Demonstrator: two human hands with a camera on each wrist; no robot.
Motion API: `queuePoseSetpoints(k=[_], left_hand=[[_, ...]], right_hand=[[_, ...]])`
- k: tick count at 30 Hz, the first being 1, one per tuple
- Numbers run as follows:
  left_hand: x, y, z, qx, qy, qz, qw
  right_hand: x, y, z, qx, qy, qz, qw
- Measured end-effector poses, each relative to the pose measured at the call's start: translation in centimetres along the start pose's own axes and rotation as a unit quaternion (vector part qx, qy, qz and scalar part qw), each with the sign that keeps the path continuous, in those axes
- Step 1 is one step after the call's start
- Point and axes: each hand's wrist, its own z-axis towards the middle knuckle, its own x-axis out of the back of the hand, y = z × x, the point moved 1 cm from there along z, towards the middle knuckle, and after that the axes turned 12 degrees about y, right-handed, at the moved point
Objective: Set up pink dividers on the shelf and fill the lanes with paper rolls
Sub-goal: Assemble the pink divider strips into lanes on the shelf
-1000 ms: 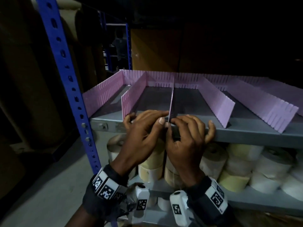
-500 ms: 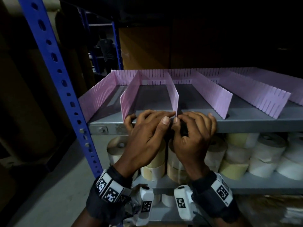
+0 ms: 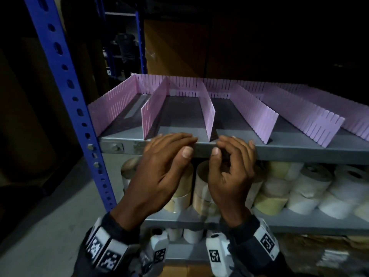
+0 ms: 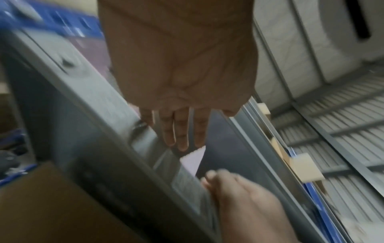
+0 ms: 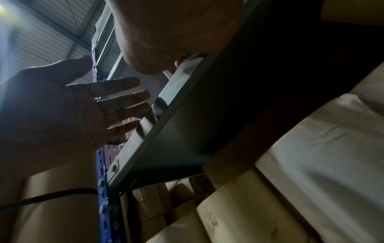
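Observation:
Several pink slotted dividers stand front to back on the grey shelf (image 3: pixel 299 154), slotted into a pink back strip (image 3: pixel 179 84). The middle divider (image 3: pixel 209 116) stands on its own, its front end just beyond the gap between my hands. My left hand (image 3: pixel 187 144) reaches the shelf's front lip with straight fingers (image 4: pixel 180 131) and holds nothing. My right hand (image 3: pixel 225 148) is loosely curled, fingertips at the lip, empty. Paper rolls (image 3: pixel 303 188), white and tan, fill the shelf below. In the left wrist view the divider's end (image 4: pixel 193 159) shows past my fingertips.
A blue perforated upright (image 3: pixel 65 80) carries the shelf's left front corner. Other dividers (image 3: pixel 153 114) (image 3: pixel 255 112) (image 3: pixel 311 120) mark lanes left and right, and no rolls lie in them. More rolls (image 3: pixel 189 234) sit on a lower level. A person stands far behind by another rack (image 3: pixel 127 47).
Both hands pinched the middle divider's front end before; now they have let go and moved apart at the shelf lip. The divider stands a little further left at its front.

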Motion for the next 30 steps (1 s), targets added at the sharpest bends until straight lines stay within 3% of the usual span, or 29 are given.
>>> queuePoseSetpoints(k=[5, 12, 16, 20, 30], left_hand=[[3.0, 0.0, -1.4, 0.01, 0.135, -0.022, 0.991], [6.8, -2.0, -0.7, 0.011, 0.247, 0.045, 0.968], [7.9, -3.7, 1.2, -0.002, 0.177, 0.084, 0.981], [8.3, -5.1, 3.0, -0.005, 0.081, 0.091, 0.993], [7.1, -5.9, 2.5, 0.037, -0.021, 0.101, 0.994]], right_hand=[[0.7, -2.4, -1.0, 0.008, -0.009, 0.069, 0.998], [-3.1, -7.2, -1.9, 0.041, -0.062, 0.127, 0.989], [-6.2, -8.8, -2.6, 0.046, -0.106, 0.022, 0.993], [-8.1, -9.2, -3.1, 0.026, -0.092, -0.048, 0.994], [-8.9, -8.1, -3.9, 0.029, -0.036, -0.035, 0.998]])
